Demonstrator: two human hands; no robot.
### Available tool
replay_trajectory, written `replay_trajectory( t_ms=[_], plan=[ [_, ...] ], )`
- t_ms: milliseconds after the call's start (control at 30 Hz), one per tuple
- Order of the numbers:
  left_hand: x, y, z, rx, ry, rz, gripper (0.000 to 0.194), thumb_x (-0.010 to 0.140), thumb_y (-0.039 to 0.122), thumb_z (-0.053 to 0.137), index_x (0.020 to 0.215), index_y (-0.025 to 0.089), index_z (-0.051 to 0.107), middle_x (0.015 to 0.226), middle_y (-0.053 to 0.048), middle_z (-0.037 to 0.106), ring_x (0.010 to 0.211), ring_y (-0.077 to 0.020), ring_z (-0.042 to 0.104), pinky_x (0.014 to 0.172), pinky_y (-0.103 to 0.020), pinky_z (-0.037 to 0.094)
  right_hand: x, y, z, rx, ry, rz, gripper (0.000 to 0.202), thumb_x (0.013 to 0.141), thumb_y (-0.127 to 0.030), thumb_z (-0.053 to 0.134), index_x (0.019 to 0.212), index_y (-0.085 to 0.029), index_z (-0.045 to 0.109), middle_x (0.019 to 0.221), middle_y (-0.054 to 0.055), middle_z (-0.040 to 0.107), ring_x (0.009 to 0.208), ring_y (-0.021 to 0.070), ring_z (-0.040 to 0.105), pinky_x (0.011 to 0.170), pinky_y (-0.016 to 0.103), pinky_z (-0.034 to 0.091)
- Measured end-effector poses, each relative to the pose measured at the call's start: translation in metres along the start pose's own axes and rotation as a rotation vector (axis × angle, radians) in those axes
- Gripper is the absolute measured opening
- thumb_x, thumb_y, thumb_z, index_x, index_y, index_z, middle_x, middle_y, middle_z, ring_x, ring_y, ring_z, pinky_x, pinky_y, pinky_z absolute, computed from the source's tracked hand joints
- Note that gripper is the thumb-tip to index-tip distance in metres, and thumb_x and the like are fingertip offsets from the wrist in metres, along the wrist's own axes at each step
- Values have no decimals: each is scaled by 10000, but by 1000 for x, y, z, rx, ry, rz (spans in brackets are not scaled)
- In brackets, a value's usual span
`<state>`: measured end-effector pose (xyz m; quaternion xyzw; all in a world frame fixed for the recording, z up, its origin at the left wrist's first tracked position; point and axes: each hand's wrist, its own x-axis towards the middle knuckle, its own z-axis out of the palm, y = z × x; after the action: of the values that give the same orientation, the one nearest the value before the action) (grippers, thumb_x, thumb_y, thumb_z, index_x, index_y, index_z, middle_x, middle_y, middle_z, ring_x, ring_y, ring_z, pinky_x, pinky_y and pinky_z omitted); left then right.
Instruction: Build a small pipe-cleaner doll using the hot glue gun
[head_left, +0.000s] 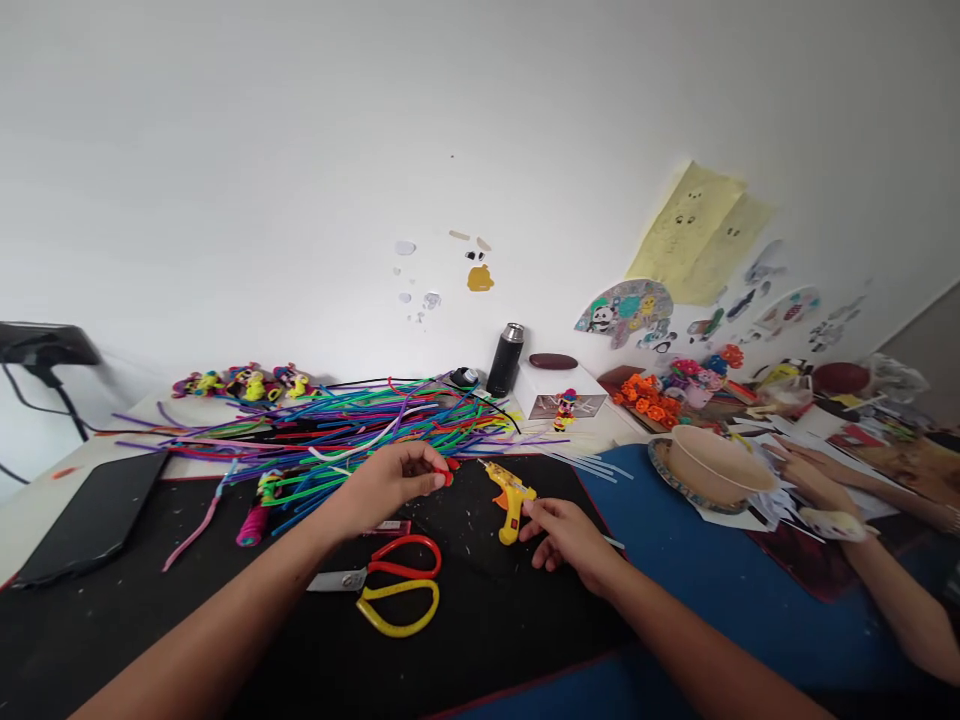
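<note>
The left hand (388,487) pinches a small red piece (450,473) just left of the yellow plastic glue gun (513,503). The right hand (566,537), fingers loosely parted, is at the gun's rear, its grip unclear.

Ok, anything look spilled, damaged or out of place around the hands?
Nothing looks clearly damaged. Only untidy: pale specks litter the black mat beside the yellow glue gun, and the pipe cleaners lie in a loose, crisscrossed heap.
</note>
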<state>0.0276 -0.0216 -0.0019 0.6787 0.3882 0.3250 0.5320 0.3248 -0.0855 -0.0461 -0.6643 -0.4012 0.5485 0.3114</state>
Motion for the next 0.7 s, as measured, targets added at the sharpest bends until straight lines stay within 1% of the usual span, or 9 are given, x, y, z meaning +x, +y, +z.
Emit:
replay_trajectory(
  t_ms=[100,167,233,300,400,467,533,633,700],
  plan=[
    [7,-3,21,-36,-67,-76,295,762,452,794,890,197,720,780,-11,696,736,-198,614,706,-316,460,-2,-2,-1,106,-14,70,297,1040,-434,602,1042,-147,679,904,82,756,457,97,667,392,170,406],
    [18,-7,36,-10,-119,-136,300,704,436,818,857,194,730,764,-14,706,737,-210,621,710,-326,464,-3,-2,-3,147,-33,83,309,1053,-433,583,1075,-143,685,937,101,774,468,99,675,400,169,423],
    [29,-12,52,24,-132,-173,300,635,412,843,812,191,742,771,-18,718,784,-227,639,747,-333,459,-3,0,-5,173,-55,79,300,1060,-415,574,1092,-137,683,939,109,786,469,95,671,403,165,429],
    [38,-17,68,18,-148,-207,293,606,395,845,781,185,739,767,-23,723,783,-231,644,744,-336,457,-3,1,-5,192,-79,76,288,1066,-396,562,1092,-134,678,911,103,790,454,87,653,392,158,412],
    [44,-25,86,-16,-195,-272,292,586,386,832,755,177,719,719,-26,713,700,-216,632,686,-336,457,-1,3,-3,221,-134,76,296,1073,-397,539,1076,-136,679,893,92,787,430,71,615,368,147,370],
    [43,-27,93,-48,-205,-300,297,602,397,821,774,181,713,741,-24,716,719,-211,648,715,-339,481,2,3,-1,237,-161,76,303,1073,-402,536,1053,-137,682,877,77,775,407,54,566,357,143,343],
    [42,-28,98,-81,-211,-312,308,623,414,814,804,185,714,782,-25,721,763,-211,668,761,-348,507,4,3,3,255,-162,77,301,1069,-398,545,1000,-137,678,817,48,740,380,36,495,351,142,306],
    [41,-27,102,-120,-218,-305,312,636,416,818,816,183,714,801,-24,710,790,-207,671,794,-356,526,8,3,9,295,-123,77,323,1052,-412,570,877,-148,637,687,-15,635,367,24,400,357,142,233],
    [41,-25,103,-137,-215,-291,307,643,413,822,813,181,715,794,-18,698,791,-200,659,806,-355,529,9,5,11,321,-96,56,349,1022,-455,610,829,-165,597,642,-44,574,375,27,377,367,147,196]
  ],
)
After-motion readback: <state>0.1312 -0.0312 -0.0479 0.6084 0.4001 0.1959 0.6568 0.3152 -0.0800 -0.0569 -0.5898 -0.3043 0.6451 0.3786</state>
